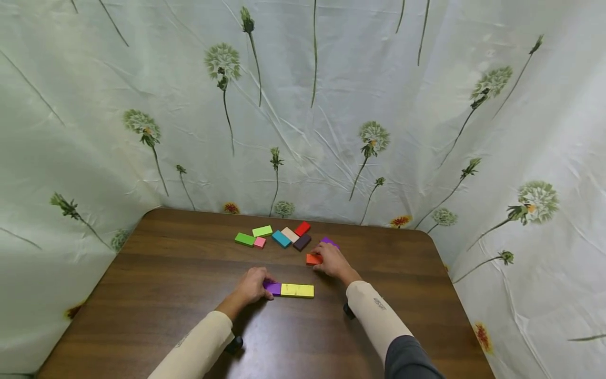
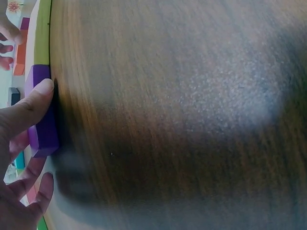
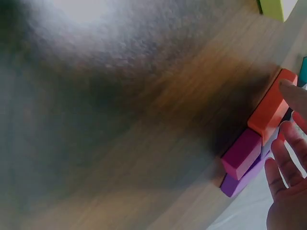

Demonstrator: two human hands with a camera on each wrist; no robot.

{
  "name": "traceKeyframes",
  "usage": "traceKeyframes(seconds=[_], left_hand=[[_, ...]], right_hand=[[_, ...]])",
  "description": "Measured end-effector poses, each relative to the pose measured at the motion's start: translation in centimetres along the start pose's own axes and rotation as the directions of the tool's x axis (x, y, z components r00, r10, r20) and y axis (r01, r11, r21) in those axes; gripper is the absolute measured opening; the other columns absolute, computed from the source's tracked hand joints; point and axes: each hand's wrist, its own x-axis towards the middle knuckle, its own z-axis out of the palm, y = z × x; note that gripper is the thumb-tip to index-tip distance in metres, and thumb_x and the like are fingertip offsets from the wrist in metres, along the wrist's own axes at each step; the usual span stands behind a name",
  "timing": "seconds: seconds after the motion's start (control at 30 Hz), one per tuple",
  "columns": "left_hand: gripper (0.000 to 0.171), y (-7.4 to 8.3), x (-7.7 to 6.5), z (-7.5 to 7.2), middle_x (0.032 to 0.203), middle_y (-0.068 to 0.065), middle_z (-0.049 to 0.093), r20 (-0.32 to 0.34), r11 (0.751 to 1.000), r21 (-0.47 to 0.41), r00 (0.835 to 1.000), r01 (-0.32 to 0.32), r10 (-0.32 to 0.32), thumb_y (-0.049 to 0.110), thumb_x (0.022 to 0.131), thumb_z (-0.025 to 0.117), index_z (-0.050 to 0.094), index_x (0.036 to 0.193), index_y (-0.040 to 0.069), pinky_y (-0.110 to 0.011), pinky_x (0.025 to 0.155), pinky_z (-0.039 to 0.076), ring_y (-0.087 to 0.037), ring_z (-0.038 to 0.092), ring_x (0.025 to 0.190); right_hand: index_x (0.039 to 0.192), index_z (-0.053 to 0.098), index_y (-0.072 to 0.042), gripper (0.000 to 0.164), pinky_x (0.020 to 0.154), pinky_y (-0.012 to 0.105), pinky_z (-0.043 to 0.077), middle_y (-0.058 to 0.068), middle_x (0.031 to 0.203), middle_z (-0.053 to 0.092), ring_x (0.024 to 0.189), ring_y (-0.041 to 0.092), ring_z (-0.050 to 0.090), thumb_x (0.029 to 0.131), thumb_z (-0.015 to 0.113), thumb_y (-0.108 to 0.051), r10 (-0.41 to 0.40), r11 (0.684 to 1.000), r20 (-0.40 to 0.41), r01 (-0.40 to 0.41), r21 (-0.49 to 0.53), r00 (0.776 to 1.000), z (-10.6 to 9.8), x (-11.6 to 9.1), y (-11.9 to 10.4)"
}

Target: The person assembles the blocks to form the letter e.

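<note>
On the brown table, my left hand (image 1: 252, 286) pinches a purple block (image 1: 273, 288), thumb on its near side and fingers behind. That block lies end to end with a longer yellow block (image 1: 297, 290), making one straight row. Farther back to the right, my right hand (image 1: 333, 261) holds an orange block (image 1: 312, 259). In the right wrist view its thumb presses the block near one end, with the fingers along the far side. A magenta block (image 3: 242, 153) sits at the orange block's other end, and a purple block (image 3: 235, 186) lies just behind.
Toward the table's back edge lie a green block (image 1: 244, 239), a lime block (image 1: 262, 231), a small pink block (image 1: 259, 242), a blue block (image 1: 281, 239), a beige block (image 1: 290, 235), a dark block (image 1: 302, 242) and a red block (image 1: 302, 228). A flowered curtain (image 1: 312, 131) hangs behind.
</note>
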Motion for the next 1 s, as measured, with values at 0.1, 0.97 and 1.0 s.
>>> traceKeyframes(seconds=[0.1,0.97,1.0], left_hand=[[0.035,0.0,0.0,0.0,0.076,0.003,0.061,0.001,1.000,0.013,1.000,-0.020,0.020,0.018,0.059,0.091,0.077,0.090,0.010,-0.033,0.071,0.042,-0.014,0.052,0.072],[0.036,0.3,-0.1,0.2,0.076,0.004,0.058,0.012,0.999,0.028,1.000,0.025,-0.026,0.018,0.059,0.090,0.078,0.092,0.011,-0.036,0.073,0.042,-0.018,0.052,0.076],[0.036,0.3,-0.1,0.1,0.076,0.004,0.058,0.011,0.999,0.027,1.000,0.029,-0.030,0.018,0.059,0.090,0.078,0.092,0.010,-0.036,0.072,0.042,-0.018,0.052,0.076]], right_hand=[[0.109,0.070,-0.005,0.034,0.091,0.042,0.043,0.009,0.107,0.061,0.102,0.028,0.055,0.079,0.079,-0.016,-0.018,0.999,0.006,0.018,-0.050,1.000,0.0,0.3,0.1],[0.106,0.068,0.000,0.033,0.074,0.032,0.048,0.007,0.094,0.065,0.081,0.017,0.057,0.078,0.078,-0.015,0.228,0.949,-0.073,-0.205,0.241,0.971,-0.4,0.1,-1.5],[0.107,0.068,0.000,0.034,0.073,0.032,0.048,0.007,0.093,0.065,0.080,0.016,0.056,0.078,0.078,-0.014,0.238,0.939,-0.077,-0.209,0.273,0.968,-0.3,-0.1,-1.6]])
